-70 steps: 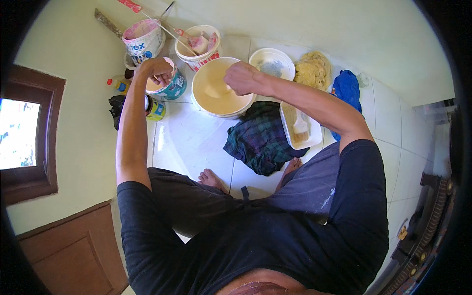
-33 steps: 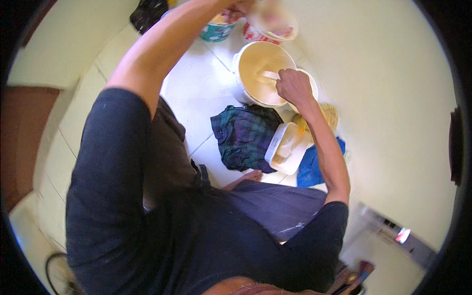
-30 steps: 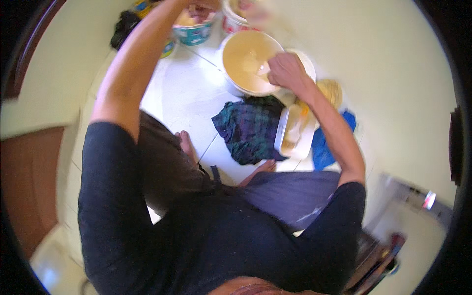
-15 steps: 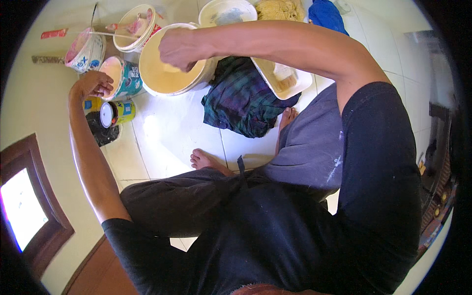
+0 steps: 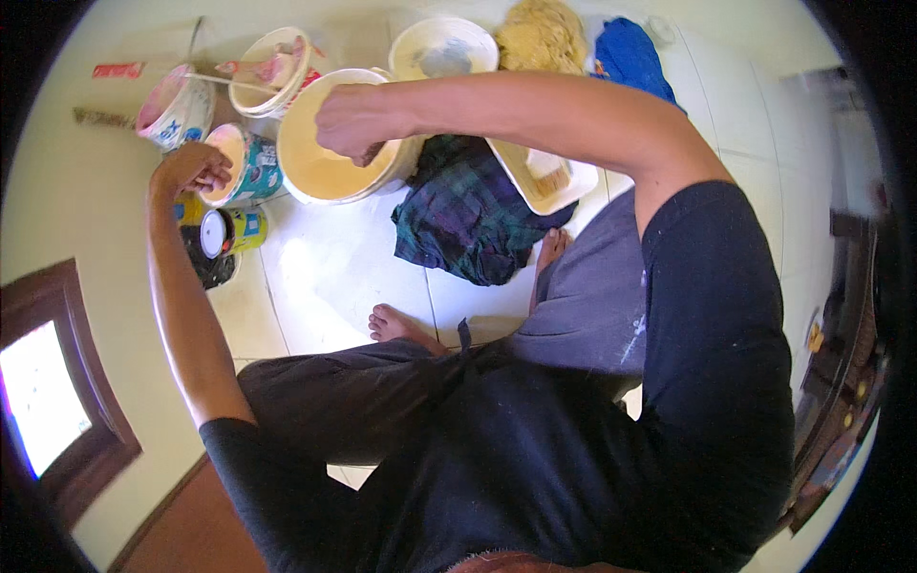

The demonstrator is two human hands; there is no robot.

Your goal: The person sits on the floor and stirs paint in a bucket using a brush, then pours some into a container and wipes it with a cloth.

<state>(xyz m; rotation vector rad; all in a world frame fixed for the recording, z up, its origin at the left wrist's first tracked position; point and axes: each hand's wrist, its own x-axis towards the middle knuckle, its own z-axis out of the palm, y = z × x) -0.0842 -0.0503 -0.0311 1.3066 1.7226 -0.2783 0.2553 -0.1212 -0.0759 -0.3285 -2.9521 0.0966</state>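
Observation:
Over the mouth of a large white bucket [image 5: 298,177] holding cream-yellow paint [image 5: 320,175], my right hand [image 5: 358,124] is closed with its fingers pointing down. Whatever it grips is hidden behind the fist. My left hand [image 5: 194,169] hangs beside a smaller teal bucket [image 5: 256,172], its fingers loosely bent and a little apart, with nothing seen in them. Below that hand stands a yellow-green can [image 5: 250,230] with a pale lid. A dark plaid cloth [image 5: 468,215] lies on the floor by the large bucket.
A white tray [image 5: 584,180] with a wide brush [image 5: 551,181] lies right of the cloth. Paint-stained buckets [image 5: 194,105] stand far left. At the back are a white basin [image 5: 406,63], a tan cloth [image 5: 542,36] and a blue bundle [image 5: 634,59]. My bare foot [image 5: 394,323] rests on tiles.
The whole scene sits slightly lower in view. My right hand remains closed over the large bucket, and my left hand stays beside the teal one.

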